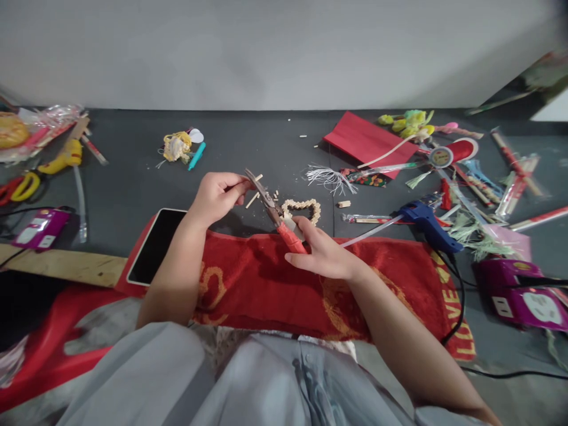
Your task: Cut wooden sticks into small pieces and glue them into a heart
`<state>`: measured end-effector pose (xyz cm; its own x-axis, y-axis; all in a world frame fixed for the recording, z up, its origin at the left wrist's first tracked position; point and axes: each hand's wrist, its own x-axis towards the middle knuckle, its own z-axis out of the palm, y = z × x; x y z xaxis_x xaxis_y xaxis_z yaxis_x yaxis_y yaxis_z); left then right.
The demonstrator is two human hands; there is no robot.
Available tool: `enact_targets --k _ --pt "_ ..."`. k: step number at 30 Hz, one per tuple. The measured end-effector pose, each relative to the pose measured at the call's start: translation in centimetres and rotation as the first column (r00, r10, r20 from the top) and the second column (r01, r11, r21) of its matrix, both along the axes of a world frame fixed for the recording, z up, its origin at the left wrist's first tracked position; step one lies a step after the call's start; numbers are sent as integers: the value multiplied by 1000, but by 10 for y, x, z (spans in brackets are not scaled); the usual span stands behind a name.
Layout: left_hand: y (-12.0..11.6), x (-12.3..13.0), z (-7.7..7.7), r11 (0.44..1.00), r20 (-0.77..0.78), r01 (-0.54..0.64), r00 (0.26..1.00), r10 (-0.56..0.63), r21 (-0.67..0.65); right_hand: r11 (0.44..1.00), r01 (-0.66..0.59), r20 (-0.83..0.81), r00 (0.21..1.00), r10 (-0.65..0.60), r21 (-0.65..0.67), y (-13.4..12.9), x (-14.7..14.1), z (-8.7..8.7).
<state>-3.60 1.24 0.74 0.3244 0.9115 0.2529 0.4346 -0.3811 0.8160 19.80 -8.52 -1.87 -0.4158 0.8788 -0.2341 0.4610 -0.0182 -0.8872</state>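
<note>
My right hand [322,251] is wrapped round the red handle of a pair of cutters [290,238], whose metal jaws point up and left. My left hand [219,198] pinches a thin wooden stick [258,177] close to the tips of the jaws. Just beyond my right hand lies a heart-shaped outline of small wooden pieces [314,208]. Short cut bits of stick [252,200] are scattered beside the jaws, and a small bundle of sticks [343,204] rests right of the heart. Beneath my right hand is a red towel [266,284].
A tablet [155,245] lies by my left forearm. To the right are a blue glue gun [428,222], a red envelope [368,142], a spool of red thread [464,149] and a purple box [521,293]. A yellow glue gun [64,157] and scissors [26,186] lie left.
</note>
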Motion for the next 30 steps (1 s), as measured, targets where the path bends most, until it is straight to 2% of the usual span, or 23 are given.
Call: enact_targets --k 6,10,14,17,19,21,25,27,30 --pt "0 -4 4 985 64 41 998 -30 -169 1000 -9 -25 1000 9 -3 0 -1 1" --pt "-1 0 1 979 95 39 995 -21 -202 1000 -24 -40 999 23 -9 0 -2 2" --pt "1 9 -6 979 187 -26 980 64 -201 999 34 -52 998 -35 -32 0 -4 2" --pt "-1 16 -9 958 239 -67 961 137 -280 991 128 -87 988 -132 -41 0 -6 -1" --pt "-5 22 -9 925 210 2 974 84 -381 982 178 -135 974 -185 -58 1 -7 -6" --pt "-12 27 -9 876 177 134 983 -57 -464 975 205 -190 957 -217 -83 2 -8 -10" --pt "-26 39 -10 777 265 407 912 -314 -479 970 232 -226 944 -242 -71 1 -11 -16" --pt "-31 44 -12 740 310 457 887 -341 -494 971 233 -240 941 -238 -47 0 -13 -17" --pt "-35 50 -15 744 324 432 898 -299 -510 975 224 -265 940 -216 1 -1 -14 -19"
